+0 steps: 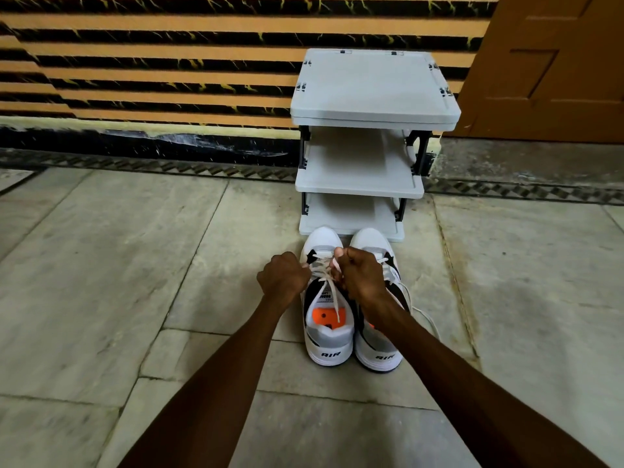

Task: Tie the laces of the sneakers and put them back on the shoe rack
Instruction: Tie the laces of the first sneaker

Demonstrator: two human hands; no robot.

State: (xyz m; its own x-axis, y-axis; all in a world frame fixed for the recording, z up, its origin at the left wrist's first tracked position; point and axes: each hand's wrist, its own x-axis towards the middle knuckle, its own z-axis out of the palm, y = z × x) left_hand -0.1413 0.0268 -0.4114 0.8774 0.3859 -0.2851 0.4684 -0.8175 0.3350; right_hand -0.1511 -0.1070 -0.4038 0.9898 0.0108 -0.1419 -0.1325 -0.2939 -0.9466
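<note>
Two white, grey and black sneakers stand side by side on the stone floor point(135, 265), toes touching or just short of the front edge of the shoe rack's bottom shelf, heels toward the person. The shoe rack point(371, 92) is a grey three-tier unit set against the striped wall; all visible shelves carry nothing.

The left hand point(283, 275) is clenched at the outer side of the left sneaker point(329, 336), pinching a lace end near the upper eyelets. The right hand point(359, 273) is closed on the other lace point(327, 265) over the same shoe's tongue, with a strand trailing down into the orange-lined opening. Whether a knot has formed between the fists cannot be told — the fingers hide the crossing.

The right sneaker point(380, 352) is partly covered by the right forearm. Its lace point(423, 312) lies loose on the floor along its outer side, so it appears untied.

Assessment: work is on the first shoe; the second and the racking remain.

Handling: the laces are flat, soft and limp — they need steady tension or the knot will slacken, and they are best pinched near the eyelets. The shoes look light, with stiff soles and soft padded collars; the heel collar or the heel counter offers the firmest hold for lifting onto a shelf. Loose lace ends could snag on the shelf edge.
</note>
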